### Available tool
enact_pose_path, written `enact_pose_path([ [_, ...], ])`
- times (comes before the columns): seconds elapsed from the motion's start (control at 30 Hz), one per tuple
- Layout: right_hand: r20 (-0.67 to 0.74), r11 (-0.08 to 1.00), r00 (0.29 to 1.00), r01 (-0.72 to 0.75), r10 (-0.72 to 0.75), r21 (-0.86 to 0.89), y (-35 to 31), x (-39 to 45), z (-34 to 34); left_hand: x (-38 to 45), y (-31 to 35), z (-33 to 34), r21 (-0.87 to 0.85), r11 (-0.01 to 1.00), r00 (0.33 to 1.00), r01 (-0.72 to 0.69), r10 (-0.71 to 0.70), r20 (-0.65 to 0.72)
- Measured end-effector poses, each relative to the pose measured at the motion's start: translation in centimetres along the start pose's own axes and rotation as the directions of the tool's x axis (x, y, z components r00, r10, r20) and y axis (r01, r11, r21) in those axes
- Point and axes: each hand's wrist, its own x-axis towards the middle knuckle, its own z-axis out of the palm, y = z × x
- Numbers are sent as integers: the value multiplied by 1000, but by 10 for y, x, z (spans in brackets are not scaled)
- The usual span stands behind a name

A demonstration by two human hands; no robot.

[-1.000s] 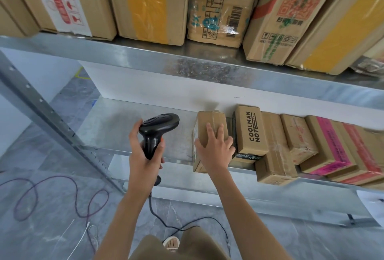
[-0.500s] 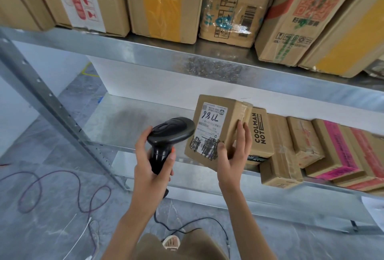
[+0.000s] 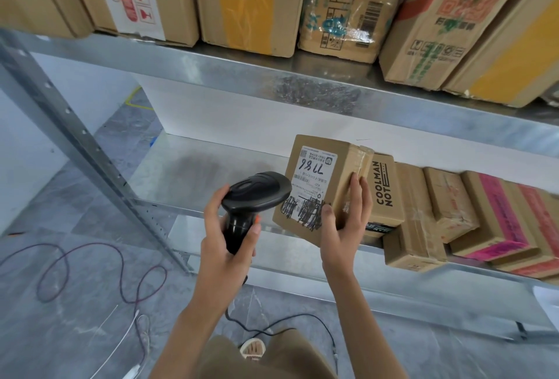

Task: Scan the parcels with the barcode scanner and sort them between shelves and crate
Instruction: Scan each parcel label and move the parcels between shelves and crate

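Observation:
My left hand (image 3: 224, 245) grips the handle of a black barcode scanner (image 3: 253, 197), whose head points right at a small cardboard parcel (image 3: 325, 179). My right hand (image 3: 344, 224) holds that parcel by its lower right corner, lifted in front of the lower metal shelf (image 3: 211, 172). The parcel's white label with handwritten digits and black scribbles faces me. Directly behind it on the shelf stands a box printed COOLMAN NOT (image 3: 385, 194).
Several more small boxes (image 3: 447, 206) line the lower shelf to the right, some with pink tape. Large cartons (image 3: 248, 0) fill the upper shelf (image 3: 230, 73). A slanted metal upright (image 3: 90, 151) stands left. Cables (image 3: 90, 269) lie on the grey floor.
My right hand took the leftmost small parcel from the lower shelf, lifted it and turned its label toward me. The scanner head has come close to the label.

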Motion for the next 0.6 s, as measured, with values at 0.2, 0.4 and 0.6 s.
enact_pose_path([
  [0.2, 8, 1000, 1000, -8, 8, 1, -1, -2, 0, 0, -2, -2, 15, 1000, 1000, -7, 7, 15],
  [0.4, 10, 1000, 1000, -7, 7, 5, -1, -2, 0, -2, -2, -1, 27, 999, 1000, -22, 22, 2],
  [0.6, 13, 1000, 1000, -11, 11, 10, -1, -1, 1, -1, -2, 0, 24, 1000, 1000, -11, 11, 9],
])
